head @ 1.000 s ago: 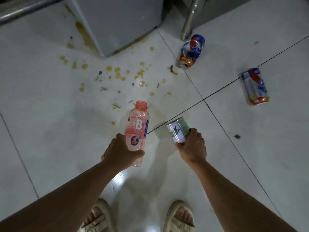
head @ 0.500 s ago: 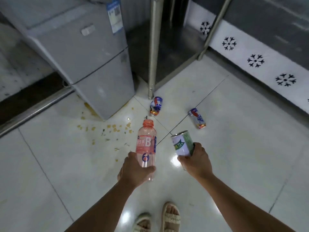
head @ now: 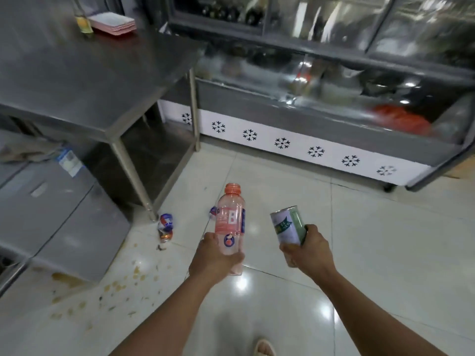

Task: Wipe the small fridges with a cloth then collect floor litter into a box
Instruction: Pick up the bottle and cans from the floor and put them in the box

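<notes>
My left hand (head: 214,259) grips the lower end of an empty pink plastic bottle (head: 230,222) with no cap, held above the floor. My right hand (head: 305,251) grips a green and white tin can (head: 287,224) with an open top. A crushed red and blue can (head: 165,224) lies on the tiles beside the steel table's leg. Another crushed can (head: 212,211) shows partly behind the bottle. A small grey fridge (head: 51,214) stands at the left, with brownish spill stains and crumbs (head: 120,286) on the floor before it. No box is in view.
A steel work table (head: 84,80) with a lower shelf stands over the fridge's far side; pink trays (head: 113,23) and a glass bottle (head: 82,19) are on it. A long display chiller (head: 321,140) with a snowflake-pattern base runs along the back. My sandalled foot (head: 264,348) shows below.
The view has risen and swung up toward the table and chiller. Both hands keep their grip on the bottle and the can; the floor cans now appear lower left.
</notes>
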{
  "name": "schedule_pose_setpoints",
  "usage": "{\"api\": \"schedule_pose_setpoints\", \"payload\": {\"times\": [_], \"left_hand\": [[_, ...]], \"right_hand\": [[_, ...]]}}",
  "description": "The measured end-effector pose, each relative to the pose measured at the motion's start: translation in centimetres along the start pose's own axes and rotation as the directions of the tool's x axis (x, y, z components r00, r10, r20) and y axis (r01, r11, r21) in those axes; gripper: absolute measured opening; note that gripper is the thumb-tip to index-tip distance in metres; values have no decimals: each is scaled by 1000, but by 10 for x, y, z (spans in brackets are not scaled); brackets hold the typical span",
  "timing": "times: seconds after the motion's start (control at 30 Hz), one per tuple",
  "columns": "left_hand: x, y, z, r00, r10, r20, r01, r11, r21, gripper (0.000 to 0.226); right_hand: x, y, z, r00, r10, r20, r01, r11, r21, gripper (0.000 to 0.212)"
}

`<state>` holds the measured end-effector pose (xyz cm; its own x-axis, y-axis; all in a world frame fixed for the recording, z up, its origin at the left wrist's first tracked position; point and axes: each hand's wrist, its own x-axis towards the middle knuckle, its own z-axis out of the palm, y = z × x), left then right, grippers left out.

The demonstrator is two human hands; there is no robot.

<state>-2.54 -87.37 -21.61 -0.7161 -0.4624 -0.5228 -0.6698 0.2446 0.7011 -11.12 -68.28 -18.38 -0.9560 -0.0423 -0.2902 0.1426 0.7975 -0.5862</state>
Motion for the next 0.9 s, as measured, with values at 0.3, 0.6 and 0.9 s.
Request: {"api": "schedule_pose_setpoints", "payload": {"times": [0.3,0.6,0.9], "left_hand": [[-39,150,102,962,220,163,-237,967,93,67],[-83,298,277,897,338,285,-366,930,49,70],[-120,418,427,822,421,384,-471,881,42,72]], "right_hand": [[4,80,-164,963,167,-210,-141,981,134,54],[35,220,-336,894,304,-328,-212,934,288,56],[75,333,-470,824,388,-412,-240,899,367,54]]}}
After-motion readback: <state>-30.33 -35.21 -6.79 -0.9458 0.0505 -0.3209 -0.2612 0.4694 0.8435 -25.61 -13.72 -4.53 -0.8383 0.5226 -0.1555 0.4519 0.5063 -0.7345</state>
